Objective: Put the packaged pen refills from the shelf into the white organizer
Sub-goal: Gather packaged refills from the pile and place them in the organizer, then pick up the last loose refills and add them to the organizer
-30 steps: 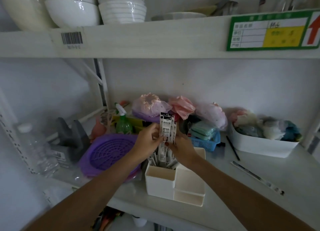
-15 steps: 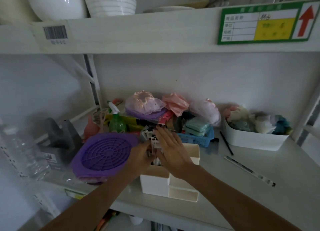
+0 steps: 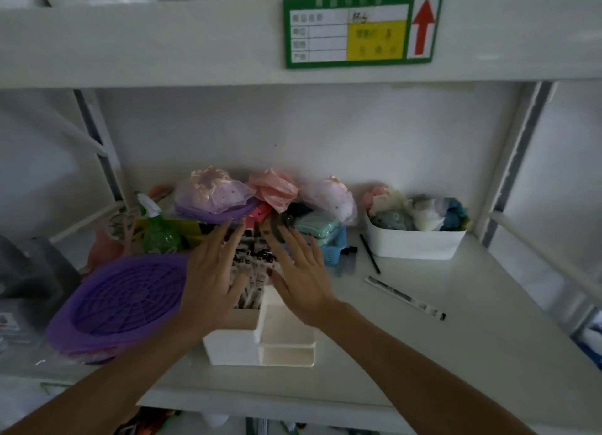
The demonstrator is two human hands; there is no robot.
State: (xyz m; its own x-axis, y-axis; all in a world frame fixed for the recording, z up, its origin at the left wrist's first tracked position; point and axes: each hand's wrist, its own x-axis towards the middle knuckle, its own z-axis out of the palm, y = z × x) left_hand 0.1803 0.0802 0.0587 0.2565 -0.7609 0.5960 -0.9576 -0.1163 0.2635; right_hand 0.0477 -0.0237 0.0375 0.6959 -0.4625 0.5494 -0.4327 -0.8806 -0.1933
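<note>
Both hands are spread flat with fingers splayed, holding nothing: the left hand (image 3: 210, 280) hangs over the left side of the white plastic desk organizer with stepped compartments (image 3: 260, 340), the right hand (image 3: 301, 276) over its right side, and between them stands the bundle of packaged pen refills in clear sleeves with black-and-white printed headers (image 3: 252, 265), upright in the tall rear compartment. The main risk, as I judge it, is a tip-over — the packets rise well above the compartment's rim and lean a little, so a brush from either palm could fan them out or spill them toward the round purple plastic strainer lid (image 3: 125, 299) just beside the organizer on the left. A second risk is leaving work undone: one more long thin refill in a clear printed sleeve (image 3: 404, 296) lies flat on the white shelf board (image 3: 472, 310) to the right, apart from the organizer, and a slim black pen (image 3: 369, 253) lies near the white rectangular tub of crumpled cloths (image 3: 415, 244); whether the pen belongs to the task I cannot tell. The refills themselves look narrow, stiff and light, slippery in their film — the print is too blurred to read, and their lower ends are hidden inside the organizer.
</note>
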